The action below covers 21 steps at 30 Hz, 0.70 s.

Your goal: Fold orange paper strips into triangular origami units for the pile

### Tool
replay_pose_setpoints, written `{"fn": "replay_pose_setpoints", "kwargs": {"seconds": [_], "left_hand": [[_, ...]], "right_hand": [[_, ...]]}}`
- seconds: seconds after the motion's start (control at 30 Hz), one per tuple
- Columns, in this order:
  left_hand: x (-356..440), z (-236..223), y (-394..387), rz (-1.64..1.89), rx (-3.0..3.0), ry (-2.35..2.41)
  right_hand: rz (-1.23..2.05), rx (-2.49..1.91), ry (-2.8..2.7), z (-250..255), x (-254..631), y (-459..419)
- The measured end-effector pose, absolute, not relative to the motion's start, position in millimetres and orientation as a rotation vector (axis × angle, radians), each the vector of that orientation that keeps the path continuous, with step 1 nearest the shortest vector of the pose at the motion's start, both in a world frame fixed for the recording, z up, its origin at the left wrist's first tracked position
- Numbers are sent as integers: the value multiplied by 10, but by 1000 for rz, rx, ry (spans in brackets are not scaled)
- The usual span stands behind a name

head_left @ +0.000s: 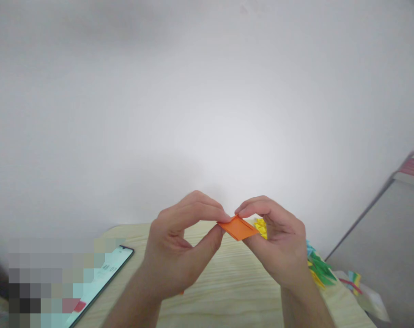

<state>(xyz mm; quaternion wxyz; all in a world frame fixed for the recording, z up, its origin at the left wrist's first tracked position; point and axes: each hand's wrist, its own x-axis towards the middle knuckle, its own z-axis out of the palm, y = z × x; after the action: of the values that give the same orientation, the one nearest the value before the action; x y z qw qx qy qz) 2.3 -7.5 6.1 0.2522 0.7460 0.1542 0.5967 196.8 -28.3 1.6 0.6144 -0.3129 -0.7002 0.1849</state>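
Observation:
A small folded piece of orange paper (239,229) is held up above the table, with crease or flap lines along its edges. My left hand (184,241) pinches its left corner between thumb and fingertips. On the opposite side, my right hand (278,241) grips the paper, fingertips at its upper edge and thumb underneath at the right corner. Below my left hand, a tiny bit of something orange (181,293) peeks out on the table, mostly hidden by the wrist.
A phone (106,278) with a lit screen lies on the wooden table (223,296) at the left, partly blurred out. Yellow paper pieces (261,228) and green paper (321,269) lie behind my right hand. A white wall stands behind; a bag (367,296) is beyond the right edge.

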Motion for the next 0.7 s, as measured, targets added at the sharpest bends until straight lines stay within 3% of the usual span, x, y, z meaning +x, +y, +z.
{"fn": "replay_pose_setpoints", "kwargs": {"seconds": [0.7], "left_hand": [[44,25,-63,1643,2005,377]], "right_hand": [[452,-739,-1610,47,1944,-292]]}}
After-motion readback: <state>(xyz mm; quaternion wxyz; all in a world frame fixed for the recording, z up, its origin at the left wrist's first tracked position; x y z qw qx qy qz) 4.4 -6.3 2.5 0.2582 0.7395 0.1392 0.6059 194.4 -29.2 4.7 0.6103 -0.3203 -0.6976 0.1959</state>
